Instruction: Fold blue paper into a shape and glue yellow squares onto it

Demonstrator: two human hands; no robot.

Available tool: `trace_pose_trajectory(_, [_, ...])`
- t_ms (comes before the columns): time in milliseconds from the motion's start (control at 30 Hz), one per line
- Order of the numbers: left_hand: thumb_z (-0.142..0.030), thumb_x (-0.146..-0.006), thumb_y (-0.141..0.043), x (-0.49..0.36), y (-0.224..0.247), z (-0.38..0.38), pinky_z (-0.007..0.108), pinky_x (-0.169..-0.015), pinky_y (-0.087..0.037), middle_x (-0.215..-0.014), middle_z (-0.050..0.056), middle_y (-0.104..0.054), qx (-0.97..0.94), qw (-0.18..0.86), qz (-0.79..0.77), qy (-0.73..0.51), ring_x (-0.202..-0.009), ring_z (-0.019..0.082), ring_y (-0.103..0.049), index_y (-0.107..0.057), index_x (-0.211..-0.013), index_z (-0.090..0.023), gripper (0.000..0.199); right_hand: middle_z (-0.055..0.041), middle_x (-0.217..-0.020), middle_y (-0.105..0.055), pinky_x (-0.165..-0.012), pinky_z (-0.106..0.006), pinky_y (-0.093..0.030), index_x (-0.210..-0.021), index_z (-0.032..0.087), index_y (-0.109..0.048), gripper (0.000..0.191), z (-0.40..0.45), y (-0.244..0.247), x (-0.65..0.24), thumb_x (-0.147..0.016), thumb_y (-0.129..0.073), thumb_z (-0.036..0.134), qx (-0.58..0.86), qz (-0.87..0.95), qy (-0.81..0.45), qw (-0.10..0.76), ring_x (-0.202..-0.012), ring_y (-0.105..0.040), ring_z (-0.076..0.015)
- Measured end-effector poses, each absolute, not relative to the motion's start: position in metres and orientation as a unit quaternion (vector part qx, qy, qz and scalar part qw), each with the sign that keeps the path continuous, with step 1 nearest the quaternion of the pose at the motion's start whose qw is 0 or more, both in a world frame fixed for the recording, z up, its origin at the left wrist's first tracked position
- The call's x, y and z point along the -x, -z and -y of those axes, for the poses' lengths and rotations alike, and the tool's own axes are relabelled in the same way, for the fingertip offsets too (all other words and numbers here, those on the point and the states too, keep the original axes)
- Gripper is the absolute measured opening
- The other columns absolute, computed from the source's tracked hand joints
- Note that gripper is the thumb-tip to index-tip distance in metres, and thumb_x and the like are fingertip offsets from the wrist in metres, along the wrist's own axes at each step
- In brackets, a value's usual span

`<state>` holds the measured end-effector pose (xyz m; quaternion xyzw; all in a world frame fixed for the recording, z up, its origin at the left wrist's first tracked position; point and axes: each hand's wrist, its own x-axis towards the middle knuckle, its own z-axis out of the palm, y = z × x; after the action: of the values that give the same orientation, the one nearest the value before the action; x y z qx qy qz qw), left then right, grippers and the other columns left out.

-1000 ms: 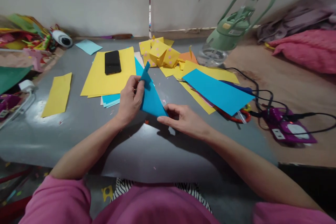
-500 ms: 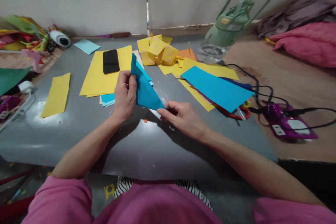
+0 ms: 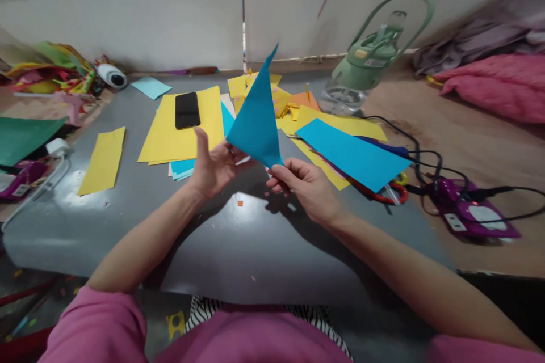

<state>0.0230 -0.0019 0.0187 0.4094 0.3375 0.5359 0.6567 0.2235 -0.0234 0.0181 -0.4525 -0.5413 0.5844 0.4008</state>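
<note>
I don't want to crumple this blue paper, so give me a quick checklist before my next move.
1. Right hand pinching the blue paper at its lower corner: ok.
2. Left hand closed on the paper: not ok; its palm is open.
3. Left fingertips touching the paper: cannot tell; partly hidden behind it.
4. Phone clear of both hands: ok, on the yellow sheets.
5. Tabletop free of scraps: not ok; an orange scrap lies there.

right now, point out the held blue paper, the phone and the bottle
Held blue paper [image 3: 260,118], head view, middle of its face
Phone [image 3: 187,110], head view, middle of dark face
Bottle [image 3: 363,66], head view, its green part
</note>
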Motion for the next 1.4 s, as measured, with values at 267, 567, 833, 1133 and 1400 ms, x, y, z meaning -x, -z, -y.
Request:
trace_pose_trajectory(267, [-0.075,-0.083,-0.064,-0.061,0.001,0.028,0.03,-0.074,-0.044,-0.071,0.001,-0.059,-0.514,0.687,-0.351,-0.376,-0.074,0.015,-0.058,-0.072,-0.127,-0.018,0.072,0.0007,-0.065,-0.067,-0.056,-0.027,-0.041,-0.072,0.022,-0.067,0.043,0.027,-0.014,-0.22,-0.08,-0.075,0.063,0.427,0.552,-0.592,0.404,-0.059,-0.054,-0.0114])
trace_pose_trajectory(567, [-0.074,-0.086,-0.061,-0.062,0.008,0.033,0.036,-0.084,-0.048,-0.072,0.0,-0.059,-0.483,0.694,-0.339,-0.413,-0.074,0.017,-0.057,-0.071,-0.131,-0.026,0.067,0.0004,-0.065,-0.065,-0.057,-0.029,-0.04,-0.068,0.022,-0.064,0.047,0.026,-0.014,-0.221,-0.079,-0.075,0.066,0.431,0.549,-0.606,0.383,-0.06,-0.053,-0.0127])
trace_pose_trajectory(833, [-0.073,-0.084,-0.065,-0.055,0.001,0.027,0.04,-0.089,-0.053,-0.089,0.007,-0.073,-0.431,0.708,-0.329,-0.452,-0.08,0.019,-0.067,-0.074,-0.119,-0.02,0.064,-0.0013,-0.071,-0.072,-0.055,-0.027,-0.042,-0.072,0.022,-0.065,0.043,0.026,-0.019,-0.222,-0.076,-0.079,0.062,0.445,0.532,-0.624,0.361,-0.061,-0.059,-0.0129])
trace_pose_trajectory(1133, [-0.073,-0.078,-0.072,-0.039,-0.009,0.016,0.046,-0.097,-0.056,-0.102,0.011,-0.078,-0.407,0.665,-0.361,-0.512,-0.113,0.03,-0.07,-0.069,-0.093,-0.019,0.055,-0.002,-0.072,-0.073,-0.06,-0.03,-0.047,-0.075,0.022,-0.065,0.035,0.024,-0.021,-0.226,-0.08,-0.077,0.054,0.445,0.541,-0.609,0.371,-0.062,-0.062,-0.0144])
trace_pose_trajectory(1400, [-0.095,-0.072,-0.049,-0.002,-0.028,-0.007,0.038,-0.072,-0.06,-0.089,0.014,-0.078,-0.406,0.711,-0.384,-0.426,-0.091,0.03,-0.075,-0.073,-0.102,-0.017,0.086,-0.001,-0.073,-0.074,-0.064,-0.03,-0.043,-0.08,0.024,-0.071,0.03,0.009,-0.021,-0.247,-0.095,-0.06,0.047,0.464,0.764,-0.306,0.329,-0.068,-0.065,-0.0168])
